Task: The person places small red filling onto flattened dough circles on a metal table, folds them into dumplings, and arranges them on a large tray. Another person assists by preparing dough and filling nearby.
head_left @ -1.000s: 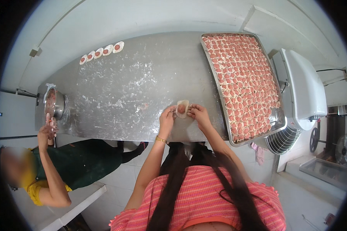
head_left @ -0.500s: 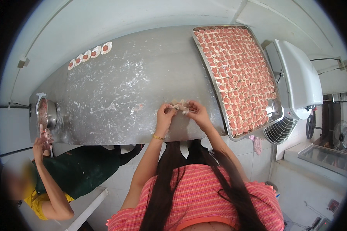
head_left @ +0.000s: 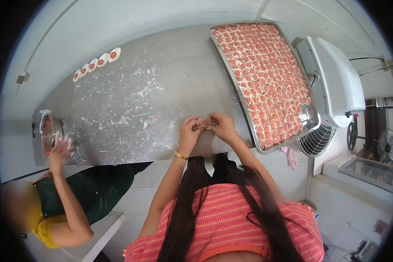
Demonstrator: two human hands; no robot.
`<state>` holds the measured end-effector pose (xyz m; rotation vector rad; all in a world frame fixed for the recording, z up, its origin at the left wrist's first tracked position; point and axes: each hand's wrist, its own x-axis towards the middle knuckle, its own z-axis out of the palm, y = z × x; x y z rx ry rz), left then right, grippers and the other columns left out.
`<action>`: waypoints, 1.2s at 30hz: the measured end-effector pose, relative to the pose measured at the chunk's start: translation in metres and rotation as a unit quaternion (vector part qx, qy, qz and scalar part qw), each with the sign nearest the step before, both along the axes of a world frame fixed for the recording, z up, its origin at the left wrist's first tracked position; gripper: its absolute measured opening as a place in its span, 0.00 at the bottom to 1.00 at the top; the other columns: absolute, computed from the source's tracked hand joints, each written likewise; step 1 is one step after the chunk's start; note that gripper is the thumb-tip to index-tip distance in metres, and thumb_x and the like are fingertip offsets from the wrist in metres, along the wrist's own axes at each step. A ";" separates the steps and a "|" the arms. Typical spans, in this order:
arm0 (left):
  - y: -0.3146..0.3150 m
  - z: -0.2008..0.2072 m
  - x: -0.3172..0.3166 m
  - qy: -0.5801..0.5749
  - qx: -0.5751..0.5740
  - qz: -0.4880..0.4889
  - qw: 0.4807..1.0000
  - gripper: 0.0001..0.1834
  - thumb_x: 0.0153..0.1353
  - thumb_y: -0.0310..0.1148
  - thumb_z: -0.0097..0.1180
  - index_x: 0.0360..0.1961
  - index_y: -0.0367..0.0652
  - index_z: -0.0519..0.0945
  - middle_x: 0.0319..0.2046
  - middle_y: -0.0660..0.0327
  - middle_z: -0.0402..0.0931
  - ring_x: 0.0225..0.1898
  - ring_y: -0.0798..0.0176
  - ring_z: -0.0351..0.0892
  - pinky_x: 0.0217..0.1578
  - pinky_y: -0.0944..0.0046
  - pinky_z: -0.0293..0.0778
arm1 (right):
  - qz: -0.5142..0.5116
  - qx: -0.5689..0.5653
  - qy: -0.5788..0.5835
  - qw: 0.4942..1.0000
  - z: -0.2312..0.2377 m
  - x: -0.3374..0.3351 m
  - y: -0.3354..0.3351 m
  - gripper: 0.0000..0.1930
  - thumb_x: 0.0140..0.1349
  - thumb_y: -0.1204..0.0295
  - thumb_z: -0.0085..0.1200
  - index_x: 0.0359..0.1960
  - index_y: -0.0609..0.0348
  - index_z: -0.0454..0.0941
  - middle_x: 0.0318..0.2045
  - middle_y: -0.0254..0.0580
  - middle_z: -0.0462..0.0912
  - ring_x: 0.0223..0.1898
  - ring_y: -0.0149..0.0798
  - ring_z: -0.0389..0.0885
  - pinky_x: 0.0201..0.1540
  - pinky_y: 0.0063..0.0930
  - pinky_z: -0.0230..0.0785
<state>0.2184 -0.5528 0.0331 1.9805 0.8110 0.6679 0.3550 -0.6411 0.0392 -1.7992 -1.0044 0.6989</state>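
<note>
A small open-topped dumpling (head_left: 205, 124), a pale dough wrapper gathered around pink meat filling, is held above the near edge of the table. My left hand (head_left: 189, 132) pinches its left side with thumb and fingers. From the other side, my right hand (head_left: 223, 127) grips it with bent fingers. To the right lies a big metal tray (head_left: 235, 86) packed with rows of similar dumplings (head_left: 266, 78). At the far left of the table, several flat wrappers (head_left: 92, 65) with round dabs of meat lie in a line.
A co-worker's hand (head_left: 62, 150) is spread near a metal bowl (head_left: 58, 127) of meat at the table's left end. White flour streaks the steel table (head_left: 179, 65). A white machine (head_left: 336, 83) with a wire guard (head_left: 318, 142) stands beyond the tray.
My fingers have drawn the wrapper closer around the filling, and pink meat now shows between them. The co-worker's hand has moved right, and its fingers have spread. The whole view has shifted slightly.
</note>
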 end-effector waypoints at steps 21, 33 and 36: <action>0.003 0.009 0.003 0.072 -0.085 -0.073 0.991 0.13 0.46 0.28 0.64 0.34 0.37 0.77 0.30 0.51 0.79 0.31 0.54 0.81 0.32 0.61 0.74 | 0.034 -0.026 -0.151 0.988 0.009 -0.008 -0.008 0.12 0.48 0.83 0.46 0.34 0.62 0.77 0.32 0.48 0.77 0.37 0.54 0.77 0.40 0.41 0.69; 0.005 0.015 0.008 0.108 -0.059 -0.088 0.988 0.12 0.47 0.30 0.65 0.30 0.37 0.76 0.24 0.52 0.78 0.26 0.58 0.80 0.29 0.63 0.73 | 0.017 -0.007 -0.050 0.999 0.004 -0.008 -0.006 0.15 0.44 0.85 0.50 0.36 0.61 0.77 0.34 0.49 0.77 0.37 0.53 0.77 0.38 0.39 0.70; 0.008 0.017 0.002 0.095 -0.094 -0.087 0.987 0.11 0.47 0.28 0.63 0.32 0.37 0.77 0.25 0.51 0.79 0.28 0.55 0.80 0.31 0.61 0.74 | -0.008 0.037 -0.161 0.986 0.011 -0.009 -0.008 0.16 0.44 0.85 0.49 0.36 0.60 0.77 0.33 0.49 0.76 0.36 0.52 0.77 0.38 0.39 0.70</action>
